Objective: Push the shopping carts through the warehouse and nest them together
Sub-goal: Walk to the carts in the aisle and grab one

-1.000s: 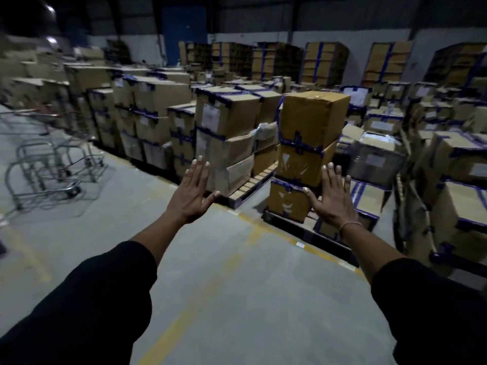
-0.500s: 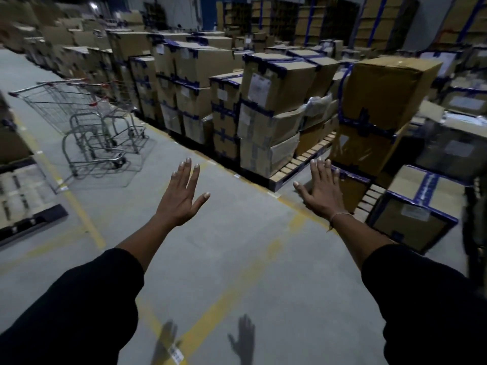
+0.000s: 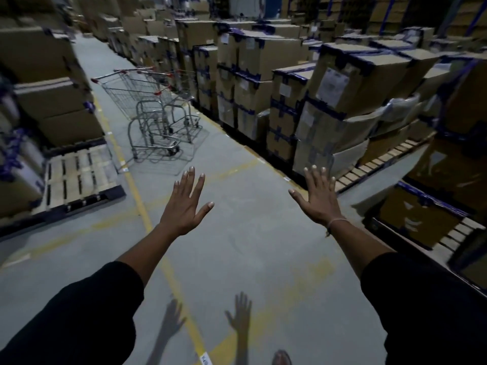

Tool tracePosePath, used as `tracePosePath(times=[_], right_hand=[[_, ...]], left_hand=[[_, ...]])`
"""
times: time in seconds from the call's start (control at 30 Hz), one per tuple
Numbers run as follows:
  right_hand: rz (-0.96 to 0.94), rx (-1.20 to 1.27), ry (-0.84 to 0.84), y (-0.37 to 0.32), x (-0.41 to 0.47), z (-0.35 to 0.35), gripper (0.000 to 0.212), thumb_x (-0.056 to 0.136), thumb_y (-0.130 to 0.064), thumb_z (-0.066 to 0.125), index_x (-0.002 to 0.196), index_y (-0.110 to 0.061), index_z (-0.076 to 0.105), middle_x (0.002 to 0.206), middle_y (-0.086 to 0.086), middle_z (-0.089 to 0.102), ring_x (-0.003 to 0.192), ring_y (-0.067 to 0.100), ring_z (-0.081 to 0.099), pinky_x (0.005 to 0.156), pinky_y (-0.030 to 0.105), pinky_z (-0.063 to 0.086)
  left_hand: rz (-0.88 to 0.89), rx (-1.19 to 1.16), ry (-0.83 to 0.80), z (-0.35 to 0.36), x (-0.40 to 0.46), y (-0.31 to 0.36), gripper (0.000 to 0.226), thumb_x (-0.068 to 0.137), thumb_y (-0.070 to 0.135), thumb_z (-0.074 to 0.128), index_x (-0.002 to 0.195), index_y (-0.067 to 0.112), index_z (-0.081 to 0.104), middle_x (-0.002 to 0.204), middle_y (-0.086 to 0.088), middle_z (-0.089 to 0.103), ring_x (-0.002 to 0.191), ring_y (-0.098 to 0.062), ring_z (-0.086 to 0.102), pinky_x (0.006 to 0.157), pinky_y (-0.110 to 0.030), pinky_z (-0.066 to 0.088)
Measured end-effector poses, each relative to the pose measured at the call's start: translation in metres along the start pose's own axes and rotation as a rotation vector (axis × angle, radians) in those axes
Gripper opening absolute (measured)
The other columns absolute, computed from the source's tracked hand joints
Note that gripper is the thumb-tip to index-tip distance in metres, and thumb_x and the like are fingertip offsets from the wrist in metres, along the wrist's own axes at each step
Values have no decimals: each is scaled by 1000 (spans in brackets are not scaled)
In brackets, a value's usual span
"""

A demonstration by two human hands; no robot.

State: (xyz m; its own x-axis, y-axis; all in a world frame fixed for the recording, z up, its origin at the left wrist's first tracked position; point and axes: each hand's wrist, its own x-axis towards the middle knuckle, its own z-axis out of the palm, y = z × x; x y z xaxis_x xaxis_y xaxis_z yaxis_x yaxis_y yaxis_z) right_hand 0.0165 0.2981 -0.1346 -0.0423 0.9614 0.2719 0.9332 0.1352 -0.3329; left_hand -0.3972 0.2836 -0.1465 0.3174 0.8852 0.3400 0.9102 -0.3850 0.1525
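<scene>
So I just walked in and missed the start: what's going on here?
A person stands in a warehouse aisle with both arms stretched forward. The left hand and right hand are open, fingers spread, and hold nothing. A cluster of carts stands ahead in the aisle, apart from the hands and untouched, some of them apparently already nested. Stacked boxes on pallets line both sides, and a bare pallet lies on the left.

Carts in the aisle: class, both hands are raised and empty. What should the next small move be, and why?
Probably walk forward toward the carts. Both the left hand and the right hand are open, holding nothing, and the carts stand well ahead up the aisle, apparently out of reach, so no handle can be gripped yet.
</scene>
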Motion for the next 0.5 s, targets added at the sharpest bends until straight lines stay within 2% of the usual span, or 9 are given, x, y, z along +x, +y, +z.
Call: tracePosePath(times=[0.4,0.5], right_hand=[[-169,85,-82,-36,240,105,105,86,-91,11,168,-25,10,175,1,-7,159,19,-19,126,47,-18],[-208,84,-103,-46,304,123,105,86,-91,12,168,-25,11,175,1,-7,159,20,-19,127,49,-16]], left_hand=[[-200,84,16,35,123,-131,84,100,71,23,165,25,-6,171,-2,-20,158,-25,-17,128,-54,6],[-255,90,29,38,164,-161,85,99,72,21,165,25,-5,171,-2,-20,158,-23,-18,128,-53,5]])
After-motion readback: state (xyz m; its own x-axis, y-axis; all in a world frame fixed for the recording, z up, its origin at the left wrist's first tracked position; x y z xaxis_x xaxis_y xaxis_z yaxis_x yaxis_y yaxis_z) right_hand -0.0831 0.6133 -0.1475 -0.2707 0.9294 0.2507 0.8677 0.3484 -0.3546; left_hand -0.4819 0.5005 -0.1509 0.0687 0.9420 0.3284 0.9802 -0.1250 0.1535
